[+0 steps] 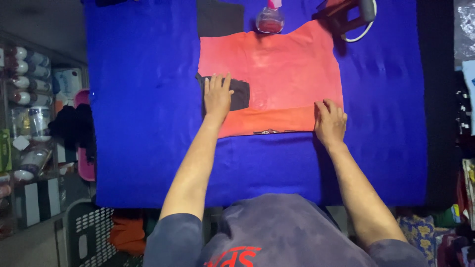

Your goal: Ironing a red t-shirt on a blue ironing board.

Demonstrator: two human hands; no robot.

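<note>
A red-orange garment (277, 74) lies folded flat on a blue cloth-covered table (143, 109). Its near edge is turned up into a band. My left hand (217, 95) rests palm down, fingers apart, on a black sleeve part (240, 94) at the garment's left side. My right hand (330, 121) presses flat on the right end of the folded band. Neither hand grips anything.
A clear spray bottle (270, 19) with pink liquid stands at the garment's far edge. An iron with a white cord (356, 15) sits at the far right. Black fabric (220, 17) lies beyond the garment. Shelves with bottles (24, 74) and a plastic basket (91, 230) are at left.
</note>
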